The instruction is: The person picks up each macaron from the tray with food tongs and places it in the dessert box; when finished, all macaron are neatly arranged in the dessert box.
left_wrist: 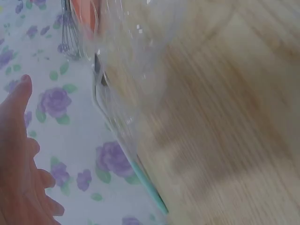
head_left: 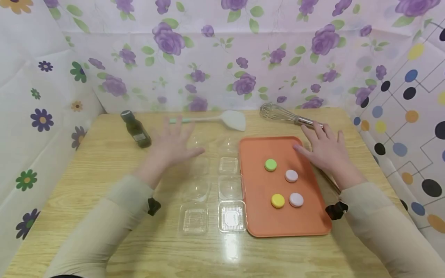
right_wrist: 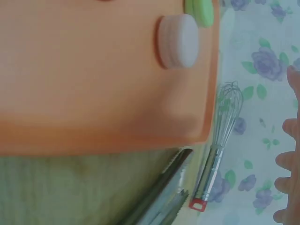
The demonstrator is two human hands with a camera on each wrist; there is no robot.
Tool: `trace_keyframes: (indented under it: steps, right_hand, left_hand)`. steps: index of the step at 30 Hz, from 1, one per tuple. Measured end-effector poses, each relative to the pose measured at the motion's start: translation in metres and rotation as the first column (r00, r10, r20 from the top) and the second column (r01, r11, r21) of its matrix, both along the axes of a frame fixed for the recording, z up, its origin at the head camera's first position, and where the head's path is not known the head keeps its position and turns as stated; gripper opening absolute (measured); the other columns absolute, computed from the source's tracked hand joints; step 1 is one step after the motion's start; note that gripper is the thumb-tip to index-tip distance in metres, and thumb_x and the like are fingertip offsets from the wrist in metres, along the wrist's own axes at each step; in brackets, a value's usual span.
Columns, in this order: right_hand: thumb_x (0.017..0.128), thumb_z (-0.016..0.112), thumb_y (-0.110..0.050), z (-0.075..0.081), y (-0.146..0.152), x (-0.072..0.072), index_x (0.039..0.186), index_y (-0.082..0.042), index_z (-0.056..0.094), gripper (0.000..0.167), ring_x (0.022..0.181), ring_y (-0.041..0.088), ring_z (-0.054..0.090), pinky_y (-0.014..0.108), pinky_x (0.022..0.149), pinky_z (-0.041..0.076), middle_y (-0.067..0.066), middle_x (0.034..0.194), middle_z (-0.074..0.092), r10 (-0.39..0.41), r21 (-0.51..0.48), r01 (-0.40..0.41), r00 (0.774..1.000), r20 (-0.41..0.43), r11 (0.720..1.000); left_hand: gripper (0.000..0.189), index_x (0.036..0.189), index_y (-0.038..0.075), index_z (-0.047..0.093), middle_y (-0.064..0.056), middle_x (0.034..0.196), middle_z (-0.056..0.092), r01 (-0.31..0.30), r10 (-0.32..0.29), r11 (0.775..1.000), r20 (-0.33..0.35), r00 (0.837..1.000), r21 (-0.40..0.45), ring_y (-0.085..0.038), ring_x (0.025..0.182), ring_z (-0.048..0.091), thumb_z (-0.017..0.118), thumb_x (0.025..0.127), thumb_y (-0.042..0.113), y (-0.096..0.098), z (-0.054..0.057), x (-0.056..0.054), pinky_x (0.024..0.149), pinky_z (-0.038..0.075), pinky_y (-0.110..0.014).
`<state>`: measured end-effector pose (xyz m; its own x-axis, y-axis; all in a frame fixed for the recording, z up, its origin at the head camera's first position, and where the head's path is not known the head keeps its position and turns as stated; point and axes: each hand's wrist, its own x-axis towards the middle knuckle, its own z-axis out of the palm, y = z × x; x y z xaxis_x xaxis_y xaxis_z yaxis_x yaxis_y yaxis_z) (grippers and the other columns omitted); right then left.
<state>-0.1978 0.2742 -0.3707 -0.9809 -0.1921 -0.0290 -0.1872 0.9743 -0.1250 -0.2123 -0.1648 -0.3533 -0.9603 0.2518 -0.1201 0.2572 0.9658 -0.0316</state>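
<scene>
Where the wood-grain table (head_left: 118, 243) carries its stock, two bare hands hang above it, both unladen.

Left hand (head_left: 172, 144): fingers spread, thumb stretched out toward the right; has hold of nothing (slightly blurred in the head view). Raised between the bottle and the boxes.

Right hand (head_left: 325, 148): fingers and thumb well apart, has hold of nothing. Located over the far right corner of the tray; the right wrist view shows a gap between its fingers and the whisk.

Tray (head_left: 267, 222): orange, rectangular, rounded corners, lying flat at right of centre.

Macarons, four, on the tray: one green (head_left: 270, 165) toward the back, one yellow (head_left: 277, 200) nearer the front, two pale lilac (head_left: 296, 200) to the right of these.

Boxes (head_left: 231, 217): clear plastic, open, two columns; right-hand column against the tray's left rim.

Tongs (right_wrist: 159, 194): metal, just beside the tray's right edge, partly hidden beneath the right hand in the head view.

Whisk (right_wrist: 215, 152): wire, red-tipped handle, behind the tray.

Spatula (head_left: 233, 120): white blade, mint-green handle, along the table's back edge.

Bottle (head_left: 136, 130): dark, capped, pale label, at back left.

Backdrop (head_left: 215, 58): purple-rose print.
</scene>
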Motion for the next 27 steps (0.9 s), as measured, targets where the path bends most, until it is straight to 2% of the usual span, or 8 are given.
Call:
trace_keyframes:
  steps: [6, 9, 13, 16, 20, 23, 27]
  right_hand:
    - [0.087, 0.029, -0.073, -0.012, 0.009, 0.008, 0.152, -0.019, 0.013, 0.085, 0.136, 0.049, 0.000, 0.070, 0.099, -0.011, 0.025, 0.153, 0.007, -0.017, -0.010, 0.018, 0.999, 0.028, 1.000]
    - [0.086, 0.032, -0.072, -0.019, 0.014, 0.010, 0.151, -0.019, 0.015, 0.086, 0.135, 0.051, 0.001, 0.071, 0.098, -0.007, 0.025, 0.153, 0.008, -0.040, -0.031, 0.041, 0.999, 0.037, 0.999]
    - [0.085, 0.036, -0.072, -0.029, 0.021, 0.011, 0.151, -0.018, 0.018, 0.087, 0.133, 0.053, 0.006, 0.073, 0.098, 0.002, 0.025, 0.151, 0.013, -0.056, -0.046, 0.057, 0.998, 0.025, 0.997]
    - [0.086, 0.037, -0.071, -0.034, 0.027, 0.013, 0.151, -0.018, 0.017, 0.086, 0.131, 0.054, 0.009, 0.073, 0.097, 0.008, 0.025, 0.151, 0.014, -0.066, -0.050, 0.066, 0.998, 0.017, 0.997]
    - [0.086, 0.041, -0.068, -0.037, 0.033, 0.014, 0.151, -0.018, 0.016, 0.085, 0.129, 0.055, 0.012, 0.073, 0.096, 0.011, 0.025, 0.151, 0.014, -0.085, -0.079, 0.086, 0.996, 0.023, 0.993]
    - [0.086, 0.043, -0.067, -0.039, 0.037, 0.015, 0.151, -0.016, 0.015, 0.087, 0.127, 0.057, 0.013, 0.073, 0.095, 0.012, 0.028, 0.149, 0.015, -0.100, -0.106, 0.104, 0.994, 0.043, 0.989]
    - [0.085, 0.046, -0.068, -0.045, 0.044, 0.014, 0.151, -0.011, 0.014, 0.093, 0.124, 0.059, 0.015, 0.073, 0.094, 0.013, 0.032, 0.146, 0.017, -0.124, -0.128, 0.132, 0.990, 0.071, 0.983]
  left_hand:
    - [0.100, 0.151, 0.030, 0.002, -0.015, 0.156, -0.005, 0.101, -0.101, 0.995, -0.031, 0.994, -0.017, -0.047, 0.137, -0.003, 0.025, 0.072, 0.087, 0.015, -0.008, 0.020, 0.096, -0.001, -0.075]
    - [0.102, 0.151, 0.030, -0.001, -0.014, 0.156, -0.002, 0.149, -0.149, 0.989, -0.054, 0.987, -0.009, -0.045, 0.138, -0.001, 0.022, 0.071, 0.089, 0.023, -0.015, 0.030, 0.101, 0.006, -0.071]
    - [0.100, 0.147, 0.035, -0.015, -0.013, 0.155, -0.006, 0.207, -0.204, 0.977, -0.061, 0.977, 0.045, -0.045, 0.137, -0.005, 0.023, 0.070, 0.088, 0.033, -0.022, 0.044, 0.103, 0.000, -0.066]
    - [0.100, 0.145, 0.037, -0.019, -0.013, 0.154, -0.009, 0.244, -0.240, 0.967, -0.052, 0.969, 0.074, -0.045, 0.137, -0.007, 0.034, 0.074, 0.083, 0.039, -0.024, 0.052, 0.102, -0.002, -0.066]
    - [0.103, 0.150, 0.029, -0.008, -0.015, 0.154, -0.009, 0.282, -0.281, 0.957, -0.027, 0.959, 0.065, -0.044, 0.138, -0.003, 0.041, 0.075, 0.080, 0.045, -0.029, 0.062, 0.105, 0.000, -0.063]
    - [0.105, 0.151, 0.025, -0.002, -0.015, 0.154, -0.008, 0.316, -0.316, 0.947, -0.003, 0.949, 0.063, -0.043, 0.138, -0.001, 0.038, 0.073, 0.083, 0.049, -0.033, 0.070, 0.106, 0.002, -0.061]
    - [0.107, 0.151, 0.024, 0.000, -0.012, 0.155, -0.007, 0.356, -0.360, 0.931, 0.057, 0.931, 0.075, -0.043, 0.138, -0.002, 0.035, 0.071, 0.085, 0.054, -0.035, 0.081, 0.106, 0.004, -0.061]
